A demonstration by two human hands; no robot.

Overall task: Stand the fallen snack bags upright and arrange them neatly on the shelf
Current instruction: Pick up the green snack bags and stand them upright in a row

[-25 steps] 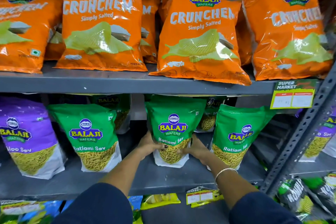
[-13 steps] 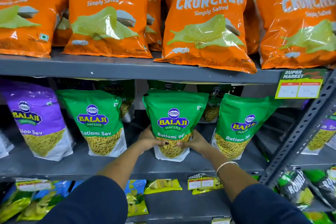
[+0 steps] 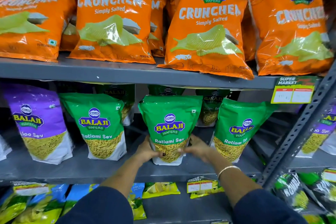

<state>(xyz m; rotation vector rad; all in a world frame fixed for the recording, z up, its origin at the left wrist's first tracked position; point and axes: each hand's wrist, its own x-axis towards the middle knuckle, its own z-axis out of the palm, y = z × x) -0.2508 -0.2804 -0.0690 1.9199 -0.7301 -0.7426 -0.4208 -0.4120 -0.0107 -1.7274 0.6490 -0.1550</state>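
Centre green sev bag [image 3: 170, 125] held upright, base gripped by left hand [image 3: 147, 152] and right hand [image 3: 197, 149]. Risk: forward topple if released unsettled.

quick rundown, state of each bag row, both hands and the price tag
middle green bag: upright, held at its base by both hands
left hand: gripping the bag's lower left
right hand: gripping the lower right, blurred
left green bag: upright, free
right green bag: upright, leaning slightly
purple bag: upright
orange bags: leaning back on the top shelf
price tag: hanging on the shelf edge
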